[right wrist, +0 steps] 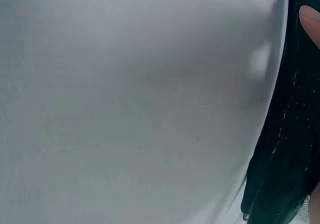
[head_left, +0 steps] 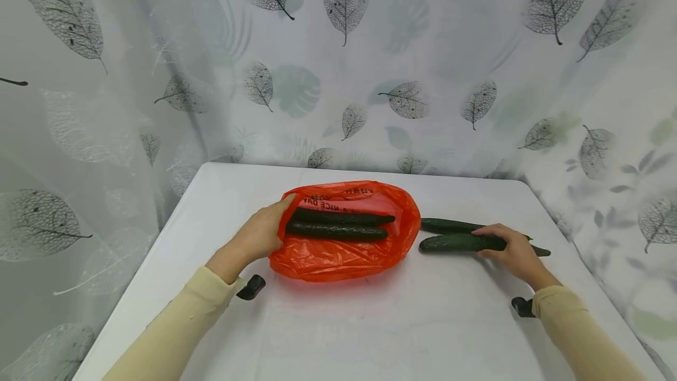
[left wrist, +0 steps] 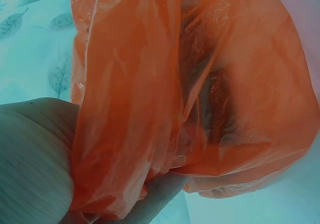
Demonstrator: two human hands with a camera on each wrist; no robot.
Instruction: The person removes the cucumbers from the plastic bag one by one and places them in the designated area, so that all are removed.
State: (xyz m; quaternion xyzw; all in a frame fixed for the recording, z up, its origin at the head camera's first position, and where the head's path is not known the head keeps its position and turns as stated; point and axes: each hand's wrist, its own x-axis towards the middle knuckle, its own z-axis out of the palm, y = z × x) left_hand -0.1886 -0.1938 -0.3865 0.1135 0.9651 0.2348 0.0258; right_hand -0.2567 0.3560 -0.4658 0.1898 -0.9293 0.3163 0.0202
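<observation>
A red plastic bag (head_left: pixel 328 260) lies on its side with its mouth facing me. Inside it, two dark green cucumbers (head_left: pixel 338 232) lie side by side. My left hand (head_left: pixel 256 234) grips the bag's left rim, and bunched plastic (left wrist: pixel 125 108) fills much of the left wrist view. To the right of the bag, my right hand (head_left: pixel 510 249) holds the nearer of two more cucumbers (head_left: pixel 460 243), fingers on both sides of it. That same cucumber (right wrist: pixel 287 144) runs down the right edge of the right wrist view. Just behind it lies the farther cucumber (head_left: pixel 449 226).
All this is on a white table (head_left: pixel 370 328). A leaf-patterned curtain (head_left: pixel 338 75) hangs behind the table and along its sides. A small black device sits below each wrist.
</observation>
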